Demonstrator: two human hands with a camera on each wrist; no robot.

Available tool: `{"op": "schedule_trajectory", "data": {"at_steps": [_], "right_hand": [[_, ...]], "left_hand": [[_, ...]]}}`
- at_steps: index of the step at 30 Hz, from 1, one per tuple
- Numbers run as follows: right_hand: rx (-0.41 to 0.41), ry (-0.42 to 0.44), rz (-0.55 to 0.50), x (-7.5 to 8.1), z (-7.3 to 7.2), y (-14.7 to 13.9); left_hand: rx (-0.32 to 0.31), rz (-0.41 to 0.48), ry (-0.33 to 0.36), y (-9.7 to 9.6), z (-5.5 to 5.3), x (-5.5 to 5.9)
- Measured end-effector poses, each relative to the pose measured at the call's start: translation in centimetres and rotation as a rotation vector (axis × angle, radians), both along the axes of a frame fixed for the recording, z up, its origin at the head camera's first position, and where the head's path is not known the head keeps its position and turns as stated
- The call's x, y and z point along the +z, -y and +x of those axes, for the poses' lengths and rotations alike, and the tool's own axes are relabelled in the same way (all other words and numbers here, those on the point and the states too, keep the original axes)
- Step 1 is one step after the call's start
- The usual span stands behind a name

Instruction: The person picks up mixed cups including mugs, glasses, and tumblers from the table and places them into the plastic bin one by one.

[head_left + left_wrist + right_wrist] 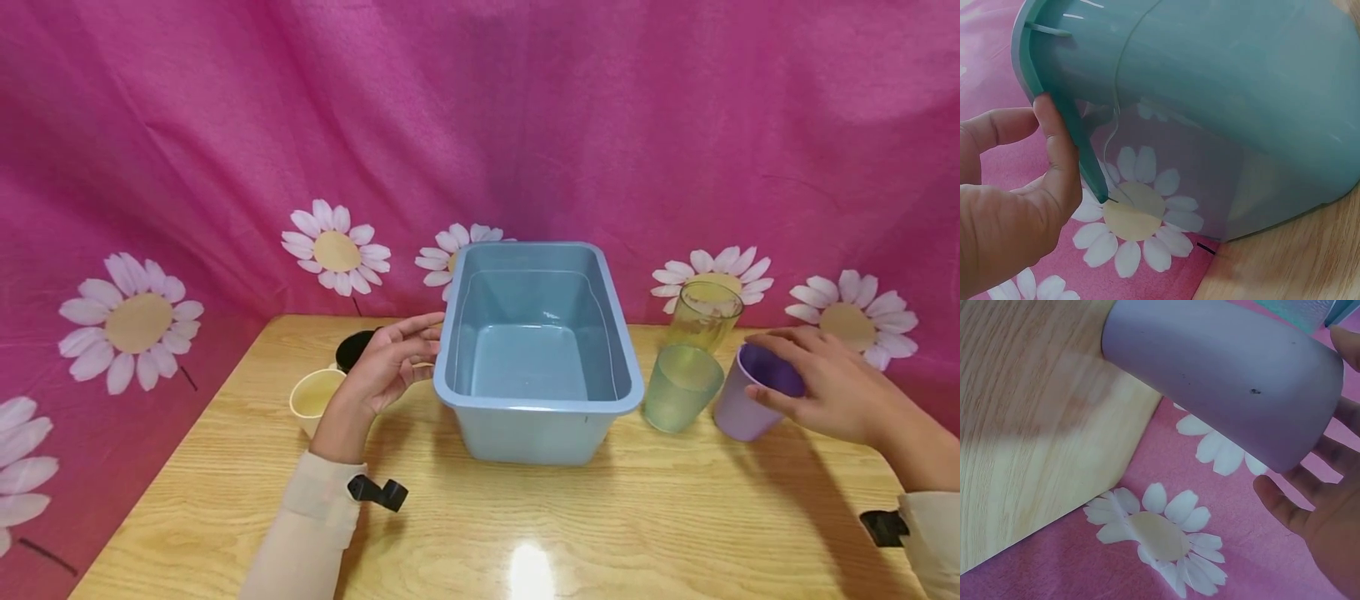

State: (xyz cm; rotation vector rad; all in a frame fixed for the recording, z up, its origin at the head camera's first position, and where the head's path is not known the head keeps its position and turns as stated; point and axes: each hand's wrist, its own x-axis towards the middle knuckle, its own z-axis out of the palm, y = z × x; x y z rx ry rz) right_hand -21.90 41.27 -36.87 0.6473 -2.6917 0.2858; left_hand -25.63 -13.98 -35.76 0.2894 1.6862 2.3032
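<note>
A blue-grey plastic basin (534, 435) stands upright in the middle of the table in the head view. My left hand (393, 354) is at its left side, fingers touching the outside of the rim; the left wrist view shows fingertips (1052, 115) against the rim's edge. Over on the right, my right hand (836, 379) is around the top of a purple cup (738, 410), thumb on the near side and fingers by the far rim. In the right wrist view the fingers are spread beside the cup's (1222, 381) mouth, without a clear grip.
Left of the basin stand a cream cup (306, 415) and a black cup (352, 350), partly hidden by the left hand. A frosted green cup (681, 390) and a clear yellow cup (701, 321) stand between basin and purple cup. A pink daisy-print cloth (540, 125) hangs behind.
</note>
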Motion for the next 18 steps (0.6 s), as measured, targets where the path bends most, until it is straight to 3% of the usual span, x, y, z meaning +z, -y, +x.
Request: {"op": "schedule_trajectory", "data": {"at_steps": [18], "right_hand": [[0.001, 0.056, 0.016, -0.78, -0.37, -0.68]], "left_hand": [[0.005, -0.001, -0.004, -0.07, -0.03, -0.19]]}}
